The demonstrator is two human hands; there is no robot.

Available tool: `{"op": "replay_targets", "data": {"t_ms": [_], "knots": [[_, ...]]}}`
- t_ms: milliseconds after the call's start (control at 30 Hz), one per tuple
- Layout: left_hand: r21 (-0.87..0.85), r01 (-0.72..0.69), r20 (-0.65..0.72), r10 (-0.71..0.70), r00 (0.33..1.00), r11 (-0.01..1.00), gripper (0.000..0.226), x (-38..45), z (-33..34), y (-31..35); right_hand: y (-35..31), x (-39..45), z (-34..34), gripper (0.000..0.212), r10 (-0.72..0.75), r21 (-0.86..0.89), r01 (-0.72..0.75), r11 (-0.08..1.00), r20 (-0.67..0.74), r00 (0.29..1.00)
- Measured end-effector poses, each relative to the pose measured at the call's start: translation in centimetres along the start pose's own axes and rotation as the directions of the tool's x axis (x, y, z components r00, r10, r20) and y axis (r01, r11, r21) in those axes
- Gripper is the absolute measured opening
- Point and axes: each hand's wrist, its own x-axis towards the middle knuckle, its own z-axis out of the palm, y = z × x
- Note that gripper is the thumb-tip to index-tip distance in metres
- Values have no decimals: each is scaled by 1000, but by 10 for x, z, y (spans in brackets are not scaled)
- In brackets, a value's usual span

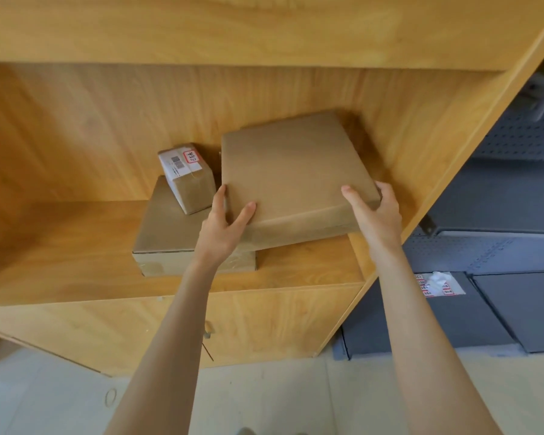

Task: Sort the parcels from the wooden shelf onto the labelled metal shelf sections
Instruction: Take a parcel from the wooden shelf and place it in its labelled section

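Light is bright, even and warm, with no hard glare. The wooden shelf (76, 240) looks evenly lit, its back corner a little darker. A soft shadow lies under the big box (296, 171) and beside the small box (187, 180). The big box looks slightly smeared by motion blur, its edges soft. Wide-angle distortion bends the shelf boards and tilts the metal shelf (500, 215) at the right edge, which is dimmer and greyer. The floor (44, 403) at the bottom is pale and washed out.
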Motion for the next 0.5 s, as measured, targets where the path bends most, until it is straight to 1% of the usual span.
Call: {"op": "replay_targets", "data": {"t_ms": [67,133,300,400,500], "knots": [[-13,16,-2,-16,1000,1000,78,-16,-10,14,-17,-12,-9,52,64,83,-66,994,21,998],[6,33,1,-33,999,999,77,-33,-21,29,-33,-26,-19,53,151,129,-159,979,72,986],[76,104,34,-107,994,992,73,-78,-53,56,-55,-64,-45,42,345,80,-367,927,203,916],[33,118,64,-120,991,992,74,-107,-68,66,-63,-88,-59,43,377,93,-406,909,231,897],[10,119,65,-120,991,993,73,-137,-82,73,-73,-116,-71,58,379,94,-414,905,262,888]]}}
